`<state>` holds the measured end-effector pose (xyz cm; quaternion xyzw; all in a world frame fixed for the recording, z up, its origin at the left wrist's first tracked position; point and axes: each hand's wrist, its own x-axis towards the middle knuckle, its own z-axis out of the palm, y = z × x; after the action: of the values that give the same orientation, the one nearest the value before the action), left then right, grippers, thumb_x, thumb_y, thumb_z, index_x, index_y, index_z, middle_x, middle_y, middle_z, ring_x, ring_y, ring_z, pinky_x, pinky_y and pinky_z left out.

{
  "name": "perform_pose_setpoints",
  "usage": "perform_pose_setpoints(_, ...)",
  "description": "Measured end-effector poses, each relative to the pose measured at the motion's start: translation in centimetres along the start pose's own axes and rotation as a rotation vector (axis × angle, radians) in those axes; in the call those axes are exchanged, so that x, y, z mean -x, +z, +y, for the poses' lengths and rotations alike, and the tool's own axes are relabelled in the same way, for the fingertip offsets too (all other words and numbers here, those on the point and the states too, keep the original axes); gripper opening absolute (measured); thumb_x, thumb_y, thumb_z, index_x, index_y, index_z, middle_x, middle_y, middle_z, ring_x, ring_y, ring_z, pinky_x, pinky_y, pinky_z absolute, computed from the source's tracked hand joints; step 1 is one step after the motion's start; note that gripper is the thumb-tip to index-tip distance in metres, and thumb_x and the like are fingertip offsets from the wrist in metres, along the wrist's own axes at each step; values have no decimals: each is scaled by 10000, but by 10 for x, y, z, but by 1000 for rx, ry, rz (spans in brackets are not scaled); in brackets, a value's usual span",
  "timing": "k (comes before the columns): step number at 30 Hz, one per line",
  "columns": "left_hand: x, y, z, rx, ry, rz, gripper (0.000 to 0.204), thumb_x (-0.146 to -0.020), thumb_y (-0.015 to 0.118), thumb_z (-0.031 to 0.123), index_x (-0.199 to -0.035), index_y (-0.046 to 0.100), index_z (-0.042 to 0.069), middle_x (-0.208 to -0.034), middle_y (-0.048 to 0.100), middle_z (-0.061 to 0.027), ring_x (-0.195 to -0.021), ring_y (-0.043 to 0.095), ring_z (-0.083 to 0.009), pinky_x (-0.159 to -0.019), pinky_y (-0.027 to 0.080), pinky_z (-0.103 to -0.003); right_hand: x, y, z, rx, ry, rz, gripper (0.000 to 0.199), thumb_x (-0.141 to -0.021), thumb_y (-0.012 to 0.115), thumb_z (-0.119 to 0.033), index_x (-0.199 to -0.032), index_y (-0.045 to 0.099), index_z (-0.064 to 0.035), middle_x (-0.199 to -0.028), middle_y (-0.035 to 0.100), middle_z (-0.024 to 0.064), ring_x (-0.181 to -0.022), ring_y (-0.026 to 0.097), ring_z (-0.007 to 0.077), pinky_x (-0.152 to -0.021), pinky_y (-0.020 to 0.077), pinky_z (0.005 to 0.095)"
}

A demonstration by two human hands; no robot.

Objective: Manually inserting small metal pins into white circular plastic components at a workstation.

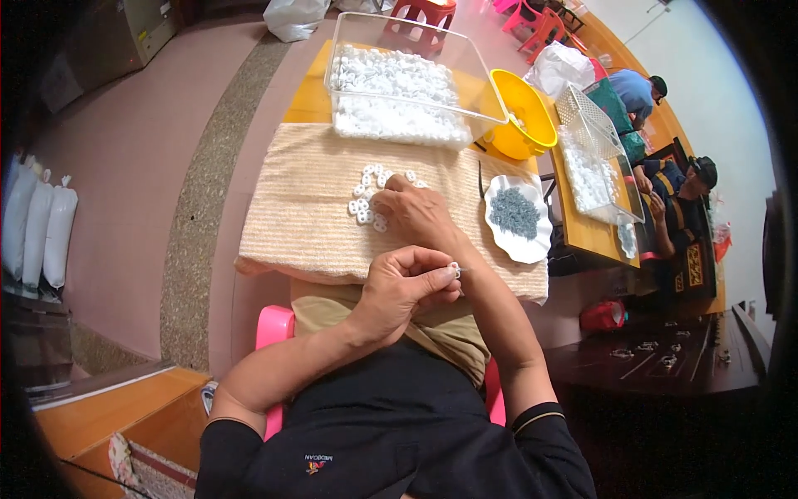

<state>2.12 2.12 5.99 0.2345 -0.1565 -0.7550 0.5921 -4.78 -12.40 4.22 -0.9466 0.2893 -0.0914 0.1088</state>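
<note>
My left hand [407,287] is closed in a pinch on a small white plastic piece [455,270], with a thin pale tip sticking out toward my right wrist. Farther out, my right hand [416,209] reaches across to a loose group of white plastic pieces with holes [363,205] on the striped towel [291,200]. Its fingers are curled down among them, and the hand hides whatever the fingertips grip. To the right of that hand, a white scalloped plate [530,243] bears a heap of small grey-blue parts [515,212].
A clear plastic bin [478,116] full of white pieces stands at the table's far side, beside a yellow bowl [536,125]. Two people work at another table [582,237] on the right, with a similar bin. White sacks [60,237] stand at the far left.
</note>
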Motion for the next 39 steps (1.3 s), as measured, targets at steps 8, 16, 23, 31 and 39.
perform_pose_setpoints(8,-2,-2,1,30,-6,1,114,-878,636,25,-987,619,0,-907,668,-75,-807,653,-125,-754,580,-268,-5,8,2,5,45,18,129,-826,566,-176,-838,674,-107,-921,600,87,-825,629,286,-684,510,395)
perform_pose_setpoints(16,-4,-3,0,36,6,20,111,-873,638,24,-982,618,18,-890,673,-70,-793,669,-141,-728,591,-281,11,13,14,-44,122,80,133,-814,584,-157,-899,675,-108,-981,615,91,-835,638,302,-713,515,400)
perform_pose_setpoints(23,-6,-6,-1,32,27,16,118,-870,643,27,-985,617,14,-884,673,-71,-791,668,-138,-724,592,-279,17,4,17,-26,77,6,252,-766,591,-50,-1008,660,-68,-1028,594,131,-848,629,339,-743,504,412)
perform_pose_setpoints(31,-9,-8,-2,26,22,34,107,-868,644,24,-973,624,16,-876,672,-73,-777,663,-131,-720,589,-273,19,-1,19,-1,117,-27,239,-777,602,-58,-1011,654,-60,-993,593,130,-859,623,340,-750,496,419)
perform_pose_setpoints(39,-11,-10,-5,23,13,45,114,-865,647,23,-975,624,12,-872,672,-74,-778,661,-132,-718,589,-272,24,2,27,-7,152,32,186,-831,627,-187,-946,630,-40,-964,600,140,-833,612,347,-739,485,425)
